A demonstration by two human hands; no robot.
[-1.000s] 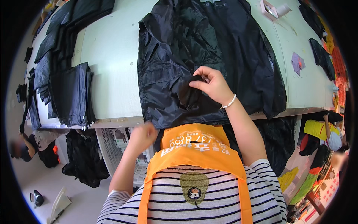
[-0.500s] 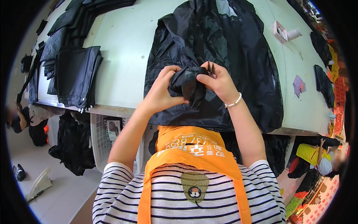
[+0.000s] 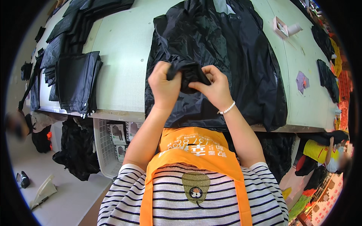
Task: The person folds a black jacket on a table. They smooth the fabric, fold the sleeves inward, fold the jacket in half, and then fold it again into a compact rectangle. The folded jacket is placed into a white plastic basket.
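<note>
Folded black garments: stacked, left part of the desk. White plastic crate: below the desk's front edge. Left hand: fingers curled tight on a bunched part of the black garment, which I see spread mid-desk. Right hand: fingers pinching the same bunch; white beaded bracelet at the wrist. Pink box: beyond the garment. Purple scrap: lying flat, far right.

Gap between garment and stack
</note>
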